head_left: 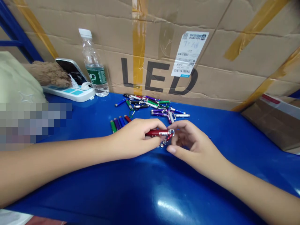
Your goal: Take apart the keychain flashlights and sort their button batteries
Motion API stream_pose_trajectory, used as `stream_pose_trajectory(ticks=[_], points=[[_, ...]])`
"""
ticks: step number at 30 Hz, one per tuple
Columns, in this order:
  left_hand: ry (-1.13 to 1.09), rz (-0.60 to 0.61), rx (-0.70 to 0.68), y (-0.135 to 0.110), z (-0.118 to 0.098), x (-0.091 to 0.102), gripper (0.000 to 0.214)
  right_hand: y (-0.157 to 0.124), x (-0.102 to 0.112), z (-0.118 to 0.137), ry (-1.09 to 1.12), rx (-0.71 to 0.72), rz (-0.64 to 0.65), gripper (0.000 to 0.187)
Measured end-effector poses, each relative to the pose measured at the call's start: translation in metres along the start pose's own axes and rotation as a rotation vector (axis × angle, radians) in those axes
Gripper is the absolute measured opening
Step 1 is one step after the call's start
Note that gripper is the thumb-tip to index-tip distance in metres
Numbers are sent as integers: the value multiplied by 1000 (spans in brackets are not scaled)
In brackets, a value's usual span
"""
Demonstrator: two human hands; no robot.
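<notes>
My left hand (134, 137) is closed round a small red keychain flashlight (156, 132), which lies level just above the blue table (145, 187). My right hand (191, 140) pinches the silver clip and ring at the flashlight's right end (170, 134). Just behind my left hand, a short row of green, purple, blue and red flashlights (119, 122) lies side by side. Farther back is a loose pile of several coloured flashlights with clips (152, 106).
A large cardboard box printed "LED" (211, 47) stands along the back edge. A clear water bottle (93, 65), a white power strip (70, 92) and a phone (70, 70) sit at the back left. Another cardboard box (274, 122) lies at the right.
</notes>
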State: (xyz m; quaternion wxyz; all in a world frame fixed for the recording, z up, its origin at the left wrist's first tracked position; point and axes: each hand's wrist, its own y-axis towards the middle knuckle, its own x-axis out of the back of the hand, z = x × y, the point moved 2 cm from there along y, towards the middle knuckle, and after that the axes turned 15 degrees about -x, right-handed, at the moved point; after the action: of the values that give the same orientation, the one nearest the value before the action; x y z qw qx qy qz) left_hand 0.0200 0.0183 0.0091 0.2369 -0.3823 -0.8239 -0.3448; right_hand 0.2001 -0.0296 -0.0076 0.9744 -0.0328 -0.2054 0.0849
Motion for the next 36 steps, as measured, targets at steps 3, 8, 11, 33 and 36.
stream_pose_trajectory(ticks=[3,8,11,33,36], points=[[24,12,41,-2,-4,-4,17,-3,-1,2,-85,14,-44,35],[1,-1,87,-2,-8,-4,17,-3,1,5,-63,37,-44,19],[-35,-8,89,-2,-8,-2,21,-1,2,6,-3,18,40,19],[85,-42,-117,0,-1,2,23,-8,10,9,-320,54,-70,30],[109,-42,-151,0,-2,1,21,-7,11,10,-387,92,-75,29]])
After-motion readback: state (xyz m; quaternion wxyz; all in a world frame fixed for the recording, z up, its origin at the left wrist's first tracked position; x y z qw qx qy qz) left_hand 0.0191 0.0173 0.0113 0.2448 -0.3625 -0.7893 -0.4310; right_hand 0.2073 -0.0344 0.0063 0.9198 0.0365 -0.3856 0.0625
